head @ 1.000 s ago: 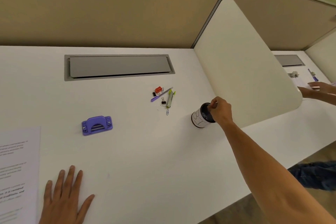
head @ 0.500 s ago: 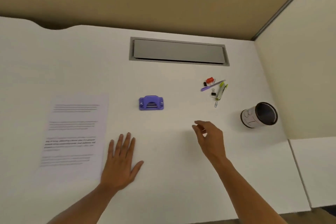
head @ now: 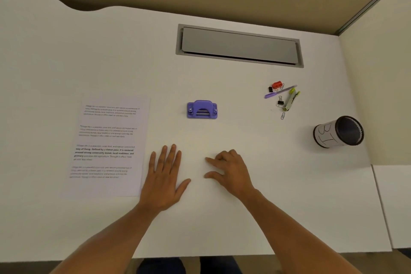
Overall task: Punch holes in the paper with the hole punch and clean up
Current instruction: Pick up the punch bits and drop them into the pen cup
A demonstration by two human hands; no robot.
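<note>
We find one broad, smooth white table [head: 222,218] carrying everything in view, with one grey rectangular metal hatch [head: 239,45] set flush into its far side. One white sheet of printed paper [head: 109,144], bearing four blocks of text, lies flat at the left. One cylindrical black mesh pen cup [head: 339,131], wrapped in a white band with black markings, lies tipped on its side at the right, its mouth open towards the partition.

The left hand [head: 164,182] rests palm down, its grip spread flat with fingers close together, holding nothing; its outer edge sits just beside the paper's near right corner. The right hand [head: 231,171] rests nearby, its grip loosely curled, fingertips on the bare table, holding nothing.

One purple plastic hole punch [head: 202,109] with an arched lever stands between paper and stationery, beyond both hands and untouched. We count one purple pen [head: 279,92], one yellow-green pen [head: 291,101], one red clip [head: 277,84], two black binder clips [head: 280,103] and one wire paper clip [head: 282,115], clustered together.
</note>
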